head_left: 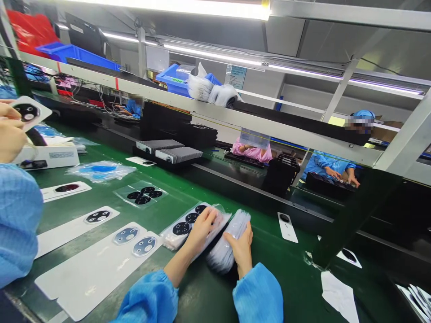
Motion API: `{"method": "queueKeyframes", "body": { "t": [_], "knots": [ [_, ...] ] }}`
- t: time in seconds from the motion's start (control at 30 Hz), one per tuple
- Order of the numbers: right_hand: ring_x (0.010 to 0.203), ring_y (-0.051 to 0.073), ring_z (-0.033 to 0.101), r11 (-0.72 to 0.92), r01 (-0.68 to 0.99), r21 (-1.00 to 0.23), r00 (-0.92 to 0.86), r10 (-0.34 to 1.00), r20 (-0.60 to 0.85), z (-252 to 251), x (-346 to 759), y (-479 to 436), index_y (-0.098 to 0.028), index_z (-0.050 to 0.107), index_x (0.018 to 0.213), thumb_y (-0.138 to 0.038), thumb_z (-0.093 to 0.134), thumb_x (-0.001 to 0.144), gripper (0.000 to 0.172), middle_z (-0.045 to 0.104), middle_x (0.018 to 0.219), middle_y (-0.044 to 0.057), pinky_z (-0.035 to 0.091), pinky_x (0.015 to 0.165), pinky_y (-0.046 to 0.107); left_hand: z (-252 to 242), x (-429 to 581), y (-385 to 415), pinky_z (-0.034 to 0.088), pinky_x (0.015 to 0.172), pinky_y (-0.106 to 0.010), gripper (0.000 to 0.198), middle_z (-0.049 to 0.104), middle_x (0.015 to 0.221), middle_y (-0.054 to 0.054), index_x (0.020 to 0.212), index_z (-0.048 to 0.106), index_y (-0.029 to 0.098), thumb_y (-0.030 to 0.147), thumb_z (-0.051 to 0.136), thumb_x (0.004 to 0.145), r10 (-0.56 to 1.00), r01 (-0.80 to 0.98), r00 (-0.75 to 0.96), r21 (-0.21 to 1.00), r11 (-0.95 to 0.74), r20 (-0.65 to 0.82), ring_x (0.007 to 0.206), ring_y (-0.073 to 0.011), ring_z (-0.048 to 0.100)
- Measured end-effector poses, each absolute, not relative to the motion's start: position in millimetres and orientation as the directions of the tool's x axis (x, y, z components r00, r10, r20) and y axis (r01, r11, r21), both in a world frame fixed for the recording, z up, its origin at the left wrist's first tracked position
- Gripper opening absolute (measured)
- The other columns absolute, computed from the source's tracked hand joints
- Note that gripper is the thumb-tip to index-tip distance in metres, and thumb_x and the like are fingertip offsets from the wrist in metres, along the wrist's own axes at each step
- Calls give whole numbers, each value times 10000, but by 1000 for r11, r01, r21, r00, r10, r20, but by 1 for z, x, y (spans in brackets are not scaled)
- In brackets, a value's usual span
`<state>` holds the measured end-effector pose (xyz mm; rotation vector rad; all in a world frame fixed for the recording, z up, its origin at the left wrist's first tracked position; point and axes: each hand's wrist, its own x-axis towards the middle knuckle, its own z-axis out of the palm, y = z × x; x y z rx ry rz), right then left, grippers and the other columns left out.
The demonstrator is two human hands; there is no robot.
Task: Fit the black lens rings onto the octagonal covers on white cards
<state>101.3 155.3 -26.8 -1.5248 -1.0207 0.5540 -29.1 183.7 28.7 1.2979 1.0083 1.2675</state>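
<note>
My left hand (201, 229) lies across a clear bag pack of black camera rings (183, 226) on the green belt (283, 273), fingers curled over its far edge. My right hand (241, 249) is closed on a bundle of clear plastic bags (225, 244) standing on edge just right of that pack. The two hands are close together, and both sleeves are blue.
White back covers (97, 216) with camera rings lie on the belt to the left, with another ring bag (144, 195). A co-worker's hand (9, 132) at far left holds a white cover (31, 112). Grey trays (171, 152) stand behind, a black post (353, 215) stands right, and people work opposite.
</note>
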Motion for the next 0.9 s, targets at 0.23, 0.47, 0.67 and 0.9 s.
{"method": "queueKeyframes", "body": {
  "t": [0.23,0.47,0.67,0.9],
  "knots": [
    [1344,389,200,98,337,-936,451,856,252,-11,106,142,-142,270,1378,-181,647,597,868,260,1440,200,174,1081,566,39,-54,196,527,745,-370,283,604,1056,-67,1108,548,147,341,514,904,995,-205,40,976,-80,90,875,-183,615],
    [1158,258,518,319,283,-905,158,915,372,13,88,164,-217,444,1292,-279,554,779,528,384,1400,110,484,894,397,47,-55,203,520,766,-385,292,595,1086,-73,1117,544,149,347,513,904,981,-73,141,990,-124,133,902,-192,609],
    [696,140,629,318,203,-926,-19,947,321,19,78,209,-168,597,1037,-270,654,787,276,640,980,36,533,549,263,63,-72,191,487,836,-364,305,636,1050,-62,1083,565,174,377,545,856,923,180,319,943,-279,213,948,-201,608],
    [834,162,624,385,181,-905,-53,923,382,20,70,220,-136,590,1012,-280,556,894,190,625,992,44,539,697,332,33,-114,147,419,892,-420,742,615,1106,-132,1177,468,172,333,762,514,965,567,174,780,-263,198,1036,-331,565]
  ]
}}
